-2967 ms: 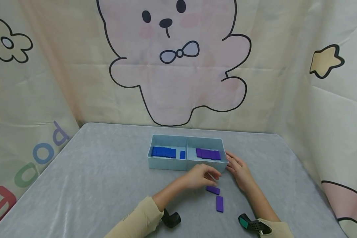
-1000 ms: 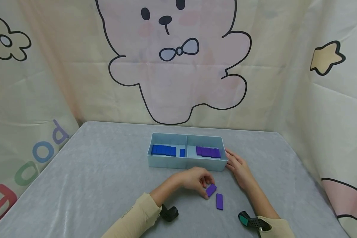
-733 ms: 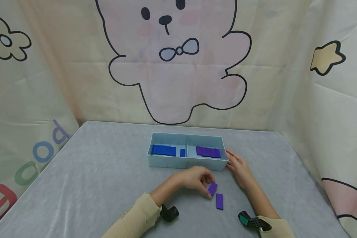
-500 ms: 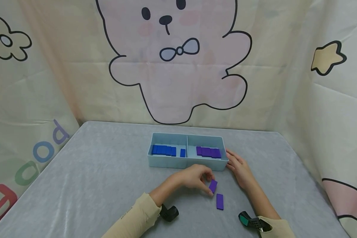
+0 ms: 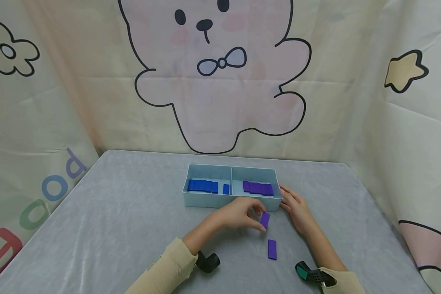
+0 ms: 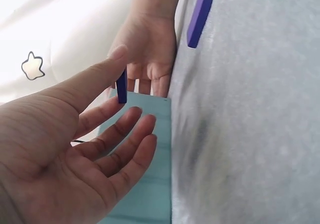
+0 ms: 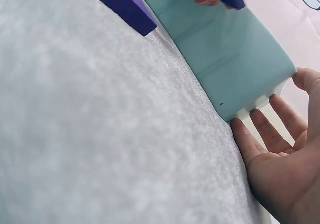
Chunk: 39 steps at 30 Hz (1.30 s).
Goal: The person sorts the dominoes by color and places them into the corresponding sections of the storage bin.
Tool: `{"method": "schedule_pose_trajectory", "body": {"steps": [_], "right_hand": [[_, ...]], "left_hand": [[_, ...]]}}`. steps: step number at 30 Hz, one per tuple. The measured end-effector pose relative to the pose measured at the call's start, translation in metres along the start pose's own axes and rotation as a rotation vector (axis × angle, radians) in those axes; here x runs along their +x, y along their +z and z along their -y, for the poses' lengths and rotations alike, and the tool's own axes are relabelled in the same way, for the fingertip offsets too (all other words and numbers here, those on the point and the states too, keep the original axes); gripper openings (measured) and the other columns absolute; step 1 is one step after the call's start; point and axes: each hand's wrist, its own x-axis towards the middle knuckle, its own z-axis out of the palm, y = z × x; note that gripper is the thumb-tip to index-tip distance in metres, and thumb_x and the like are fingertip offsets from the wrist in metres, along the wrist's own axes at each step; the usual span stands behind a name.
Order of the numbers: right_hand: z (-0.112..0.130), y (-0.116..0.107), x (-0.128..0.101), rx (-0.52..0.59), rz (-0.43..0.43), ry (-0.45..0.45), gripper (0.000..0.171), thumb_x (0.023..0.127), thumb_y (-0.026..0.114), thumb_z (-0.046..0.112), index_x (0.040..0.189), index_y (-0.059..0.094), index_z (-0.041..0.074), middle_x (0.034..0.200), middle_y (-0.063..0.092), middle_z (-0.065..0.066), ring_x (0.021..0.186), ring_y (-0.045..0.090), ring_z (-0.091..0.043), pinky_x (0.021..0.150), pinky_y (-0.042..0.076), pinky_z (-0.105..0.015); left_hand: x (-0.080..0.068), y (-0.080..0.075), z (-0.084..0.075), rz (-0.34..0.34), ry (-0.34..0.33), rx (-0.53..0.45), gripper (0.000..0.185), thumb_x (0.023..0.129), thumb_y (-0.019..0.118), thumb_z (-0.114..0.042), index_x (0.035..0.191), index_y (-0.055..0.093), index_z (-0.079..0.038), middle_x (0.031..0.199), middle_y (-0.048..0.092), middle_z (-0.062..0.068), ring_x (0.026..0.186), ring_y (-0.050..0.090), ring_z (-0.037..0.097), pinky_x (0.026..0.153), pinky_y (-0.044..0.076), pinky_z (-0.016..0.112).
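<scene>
- I count 2 hands: left hand [image 5: 239,213] pinching 1 purple tile [image 5: 265,219], right hand [image 5: 295,208] flat against the tray's 3 o'clock end.
- 1 light-blue tray [image 5: 206,201], 2 compartments.
- Loose purple tile on cloth [image 5: 272,249]: 1, at 6 o'clock of the held one.
- Blue tiles [image 5: 203,186], left compartment: approx 6, row packed tight, can't be sure.
- Purple tiles in tray [image 5: 257,188], right compartment: approx 5, same problem.

left hand [image 5: 239,213] lifted purple tile [image 5: 264,219] off table

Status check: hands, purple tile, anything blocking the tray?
Left hand pinches purple tile. Right hand open against tray end. Second tile on cloth. Path clear.
</scene>
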Motion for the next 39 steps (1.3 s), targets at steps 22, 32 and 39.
{"method": "schedule_pose_trajectory", "body": {"steps": [22,32,39], "right_hand": [[-0.001,0.001,-0.001,0.025,-0.007,-0.015,0.056,0.114,0.047,0.026,0.159,0.038,-0.007,0.150,0.057,-0.013,0.100,0.067,0.003,0.092,0.054,-0.016],[0.000,0.000,-0.001,0.003,0.033,-0.041,0.059,0.115,0.045,0.030,0.160,0.034,-0.007,0.159,0.042,-0.028,0.105,0.065,0.005,0.094,0.052,-0.013],[0.000,-0.001,-0.001,-0.012,0.036,-0.033,0.060,0.115,0.044,0.031,0.161,0.034,-0.006,0.162,0.037,-0.031,0.104,0.064,0.006,0.094,0.052,-0.012]], "left_hand": [[-0.003,-0.025,-0.017,-0.175,-0.086,0.051,0.047,0.093,0.085,-0.026,0.133,0.067,-0.010,0.108,0.072,0.004,0.086,0.062,0.010,0.072,0.054,0.019],[-0.003,-0.036,-0.017,-0.269,-0.096,0.053,0.049,0.092,0.085,-0.023,0.134,0.068,-0.006,0.110,0.071,0.012,0.077,0.060,0.012,0.065,0.050,0.020],[-0.002,-0.044,-0.015,-0.317,-0.134,0.041,0.048,0.094,0.083,-0.024,0.135,0.067,-0.006,0.113,0.071,0.012,0.075,0.059,0.013,0.064,0.051,0.022]]}}
